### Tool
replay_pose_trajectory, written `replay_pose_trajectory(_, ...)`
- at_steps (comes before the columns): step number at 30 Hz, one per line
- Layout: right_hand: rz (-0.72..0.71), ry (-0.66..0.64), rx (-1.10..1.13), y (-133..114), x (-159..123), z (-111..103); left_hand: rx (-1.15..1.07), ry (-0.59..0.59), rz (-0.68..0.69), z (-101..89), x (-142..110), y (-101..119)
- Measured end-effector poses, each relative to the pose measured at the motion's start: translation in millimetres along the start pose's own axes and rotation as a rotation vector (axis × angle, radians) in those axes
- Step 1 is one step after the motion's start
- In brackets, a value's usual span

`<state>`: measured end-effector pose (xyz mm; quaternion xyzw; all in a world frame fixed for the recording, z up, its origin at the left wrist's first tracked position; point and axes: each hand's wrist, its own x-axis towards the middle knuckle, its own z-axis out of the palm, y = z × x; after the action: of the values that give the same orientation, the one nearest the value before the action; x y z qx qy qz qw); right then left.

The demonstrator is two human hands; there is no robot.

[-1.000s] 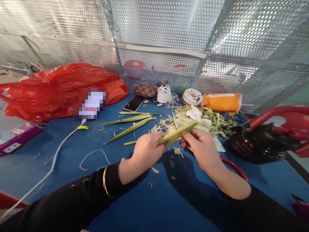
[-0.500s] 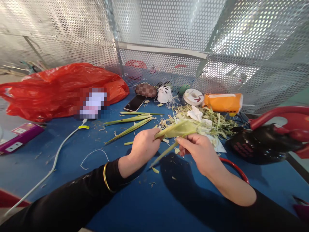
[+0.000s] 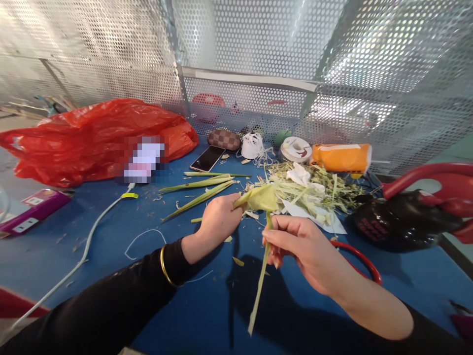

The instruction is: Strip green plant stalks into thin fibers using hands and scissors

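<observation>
My left hand [image 3: 221, 219] is closed around the base of a pale yellow-green leaf [image 3: 263, 198], whose broad, folded part points right. My right hand [image 3: 291, 241] pinches a narrow leaf strip [image 3: 259, 291] between thumb and fingers. The strip's upper end meets the folded part, and its long tail hangs down over the blue table [image 3: 199, 315]. Whether strip and leaf are one piece I cannot tell. Just beyond my left hand lie several long green leaves [image 3: 201, 199].
Plant scraps [image 3: 328, 185] and white paper cover the back right, near an orange pouch [image 3: 342, 157] and a ribbon spool [image 3: 295, 148]. A black pot [image 3: 395, 224] stands right. Left are a red plastic bag [image 3: 92, 130], a cable [image 3: 94, 231] and a purple power strip [image 3: 40, 207].
My right hand has moved down and towards me with the strip, which now hangs steeply. The leaf's broad part has turned and looks shorter. My left hand shifted slightly left.
</observation>
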<state>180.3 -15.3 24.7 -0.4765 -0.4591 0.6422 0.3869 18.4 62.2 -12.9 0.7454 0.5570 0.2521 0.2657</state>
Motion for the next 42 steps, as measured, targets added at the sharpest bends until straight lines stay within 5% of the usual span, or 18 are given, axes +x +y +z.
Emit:
replay_pose_trajectory(11, -0.023, -0.149, -0.121, -13.8, -24.3, 12.3, -0.157, -0.017, -0.077, 3.6, 6.9, -8.8)
replay_pose_trajectory(14, -0.108, -0.063, -0.296, -25.1, -18.9, -12.6, -0.449, -0.121, -0.218, 4.2, 5.6, -4.5)
replay_pose_trajectory(18, -0.166, 0.266, -0.661, -38.5, -3.7, -70.6, -0.795, -0.264, -0.417, 0.7, 1.2, 5.5)
replay_pose_trajectory(21, -0.030, 0.430, -0.931, -37.4, 10.3, -107.6, -0.968, -0.349, -0.496, -2.0, -2.4, 10.4)
replay_pose_trajectory(24, 0.121, 0.451, -1.226, -26.9, 25.6, -125.9, -1.060, -0.407, -0.579, -2.8, -5.1, 12.8)
replay_pose_trajectory(30, 0.215, 0.422, -1.389, -12.0, 44.0, -132.8, -1.099, -0.378, -0.688, -0.9, -6.8, 16.9)
replay_pose_trajectory(36, 0.292, 0.442, -1.528, -23.5, 33.9, -133.7, -1.151, -0.342, -0.683, -0.1, -7.7, 20.8)
replay_pose_trajectory(42, 0.251, 0.439, -1.540, -24.0, 33.4, -131.0, -1.167, -0.329, -0.713, -2.0, -8.6, 23.9)
